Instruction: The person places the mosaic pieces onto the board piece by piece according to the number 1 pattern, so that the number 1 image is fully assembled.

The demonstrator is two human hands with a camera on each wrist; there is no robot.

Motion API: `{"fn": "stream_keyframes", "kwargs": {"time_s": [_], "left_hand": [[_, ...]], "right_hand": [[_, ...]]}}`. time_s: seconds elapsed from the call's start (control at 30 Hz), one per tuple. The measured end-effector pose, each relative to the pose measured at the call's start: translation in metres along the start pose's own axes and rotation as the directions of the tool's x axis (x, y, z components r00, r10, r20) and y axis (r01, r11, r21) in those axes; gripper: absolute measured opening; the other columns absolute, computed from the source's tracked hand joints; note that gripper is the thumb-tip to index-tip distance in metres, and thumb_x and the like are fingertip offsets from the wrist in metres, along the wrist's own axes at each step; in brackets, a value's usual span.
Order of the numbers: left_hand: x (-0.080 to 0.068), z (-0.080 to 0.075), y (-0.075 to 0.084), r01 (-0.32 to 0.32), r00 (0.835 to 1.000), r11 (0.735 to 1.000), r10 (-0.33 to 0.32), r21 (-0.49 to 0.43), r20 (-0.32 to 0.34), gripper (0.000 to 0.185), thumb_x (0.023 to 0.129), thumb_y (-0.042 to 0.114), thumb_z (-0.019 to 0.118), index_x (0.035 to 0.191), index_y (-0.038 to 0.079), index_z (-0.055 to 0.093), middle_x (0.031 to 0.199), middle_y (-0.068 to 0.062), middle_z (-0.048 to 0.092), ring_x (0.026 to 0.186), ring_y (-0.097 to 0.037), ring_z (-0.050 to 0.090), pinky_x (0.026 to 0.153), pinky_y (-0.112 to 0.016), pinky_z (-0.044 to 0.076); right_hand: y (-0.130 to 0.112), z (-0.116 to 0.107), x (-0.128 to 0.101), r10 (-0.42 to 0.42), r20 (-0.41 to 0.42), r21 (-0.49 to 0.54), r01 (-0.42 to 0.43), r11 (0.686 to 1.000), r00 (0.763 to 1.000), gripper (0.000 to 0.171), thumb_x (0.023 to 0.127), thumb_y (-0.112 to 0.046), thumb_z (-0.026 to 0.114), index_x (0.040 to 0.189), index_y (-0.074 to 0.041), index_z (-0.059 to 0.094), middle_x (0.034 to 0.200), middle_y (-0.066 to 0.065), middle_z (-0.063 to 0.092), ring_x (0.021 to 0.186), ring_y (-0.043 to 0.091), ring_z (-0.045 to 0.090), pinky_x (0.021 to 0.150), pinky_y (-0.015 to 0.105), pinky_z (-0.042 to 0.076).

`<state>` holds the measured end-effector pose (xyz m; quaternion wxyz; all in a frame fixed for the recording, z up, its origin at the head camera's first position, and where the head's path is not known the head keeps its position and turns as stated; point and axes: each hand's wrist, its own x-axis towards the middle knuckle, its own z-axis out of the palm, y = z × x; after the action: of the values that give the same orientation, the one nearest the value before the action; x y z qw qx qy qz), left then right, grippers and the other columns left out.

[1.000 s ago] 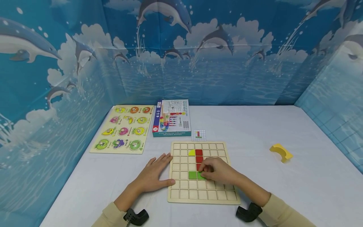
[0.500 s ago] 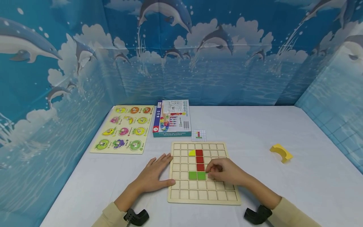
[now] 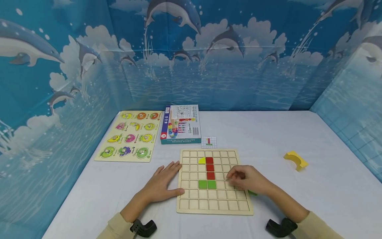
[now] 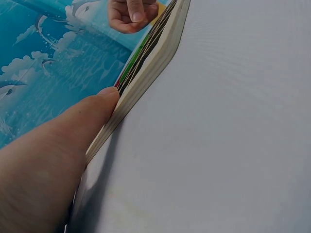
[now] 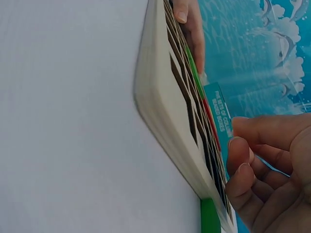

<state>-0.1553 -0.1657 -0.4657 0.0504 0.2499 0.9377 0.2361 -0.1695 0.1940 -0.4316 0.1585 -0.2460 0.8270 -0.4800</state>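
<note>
The table (image 3: 268,132) carried a wooden grid board (image 3: 213,202) near its front edge, with a fruit puzzle (image 3: 128,136) and a box (image 3: 180,128) behind it to the left and a yellow block (image 3: 295,160) well apart to the right. The head view showed red tiles (image 3: 210,168), green tiles (image 3: 207,184) and a yellow tile (image 3: 201,161) set in the grid.

The left hand (image 3: 162,182) lay flat, fingers straight and spread, its thumb against the board's left edge; the left wrist view confirmed that touch. The right hand (image 3: 249,181) hovered over the board's right side with fingers (image 5: 243,184) curled together; whether they pinched anything could not be told. Only the right wrist view clearly showed a green piece (image 5: 210,216) lying at the board's edge under that hand.
</note>
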Motion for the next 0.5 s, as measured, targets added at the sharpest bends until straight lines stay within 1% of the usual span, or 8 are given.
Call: {"fn": "stream_keyframes", "kwargs": {"time_s": [0.17,0.33,0.5], "left_hand": [[0.001,0.000,0.000,0.005,1.000,1.000,-0.005,0.003,0.001,0.094,0.085,0.068,0.057,0.156,0.016,0.027,0.160,0.002,0.024,0.147,-0.017,0.015,0.117,-0.047,0.010],[0.001,0.001,0.000,0.006,1.000,1.000,-0.006,0.004,0.002,0.093,0.085,0.069,0.056,0.156,0.016,0.027,0.160,0.002,0.024,0.147,-0.017,0.015,0.116,-0.048,0.011],[0.001,0.000,0.001,0.005,1.000,1.000,-0.005,-0.009,0.000,0.093,0.085,0.068,0.057,0.155,0.015,0.028,0.160,0.002,0.025,0.147,-0.018,0.016,0.116,-0.048,0.010]], "right_hand": [[0.003,-0.012,-0.005,0.004,-0.020,0.000,-0.004,1.000,1.000,0.014,0.092,-0.012,0.069,0.101,-0.002,0.067,0.080,0.007,0.059,0.064,0.013,0.055,0.055,0.024,0.049],[0.008,-0.025,-0.010,0.042,-0.045,0.000,-0.042,0.999,0.998,0.015,0.091,-0.011,0.069,0.101,-0.001,0.067,0.081,0.007,0.057,0.066,0.013,0.055,0.056,0.025,0.051],[0.016,-0.032,-0.018,0.023,-0.066,-0.022,-0.025,0.999,0.998,0.015,0.092,-0.011,0.068,0.102,0.000,0.067,0.081,0.007,0.059,0.065,0.011,0.054,0.054,0.025,0.050]]}}
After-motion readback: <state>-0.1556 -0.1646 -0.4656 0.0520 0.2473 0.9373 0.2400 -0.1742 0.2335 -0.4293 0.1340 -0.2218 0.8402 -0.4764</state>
